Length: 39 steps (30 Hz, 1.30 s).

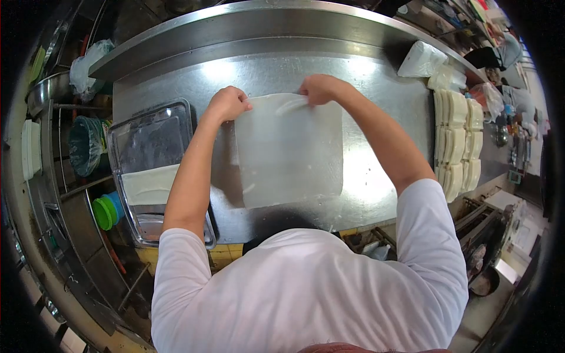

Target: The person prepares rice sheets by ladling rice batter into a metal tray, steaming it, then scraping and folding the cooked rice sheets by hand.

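A translucent whitish sheet (pixel 289 153), which looks like plastic, spreads over the middle of the steel table. At its far left corner, my left hand (pixel 231 104) is closed in a pinch on the edge. My right hand (pixel 321 89) pinches the same far edge toward the right, its fingertips partly hidden and a little blurred. Between the two hands the edge bows slightly, with small wrinkles near the right fingers. Left of my left forearm sits a clear rectangular tray (pixel 115 147), holding a flat cream-white strip (pixel 150 186) partly covered by my arm.
The steel table (pixel 382 100) has a raised back ledge (pixel 259 23). Along its right side stand stacked cream-white folded pieces (pixel 453 141). Plastic-wrapped packs (pixel 422 59) lie at the back right. Off the left side are a bag-lined bin (pixel 85 146) and a green-lidded container (pixel 106 213).
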Each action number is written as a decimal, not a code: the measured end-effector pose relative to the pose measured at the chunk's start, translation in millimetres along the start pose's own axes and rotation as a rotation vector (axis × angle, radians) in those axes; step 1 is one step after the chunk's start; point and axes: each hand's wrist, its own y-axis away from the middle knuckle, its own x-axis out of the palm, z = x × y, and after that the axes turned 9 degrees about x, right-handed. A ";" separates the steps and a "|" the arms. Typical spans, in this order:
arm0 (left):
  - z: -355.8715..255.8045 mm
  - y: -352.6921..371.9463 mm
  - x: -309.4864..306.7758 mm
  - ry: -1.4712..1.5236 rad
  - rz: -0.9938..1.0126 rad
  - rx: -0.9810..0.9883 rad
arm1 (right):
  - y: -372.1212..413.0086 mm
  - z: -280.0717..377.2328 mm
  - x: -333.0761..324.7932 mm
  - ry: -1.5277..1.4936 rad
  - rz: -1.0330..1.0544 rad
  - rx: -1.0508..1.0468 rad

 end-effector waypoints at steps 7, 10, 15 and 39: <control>3.6 2.0 -0.6 0.090 -0.090 -0.003 | 27.1 -60.3 32.2 0.016 -0.402 -0.082; 9.4 7.8 5.0 0.084 -0.165 0.061 | 41.4 -58.1 32.2 -0.148 -0.350 0.028; 2.3 31.7 2.1 0.082 -0.264 0.126 | 70.9 -51.8 42.2 -0.295 -0.504 0.071; -11.4 209.0 92.8 -0.090 -0.500 0.447 | 155.5 54.0 192.3 -0.552 -0.670 -0.004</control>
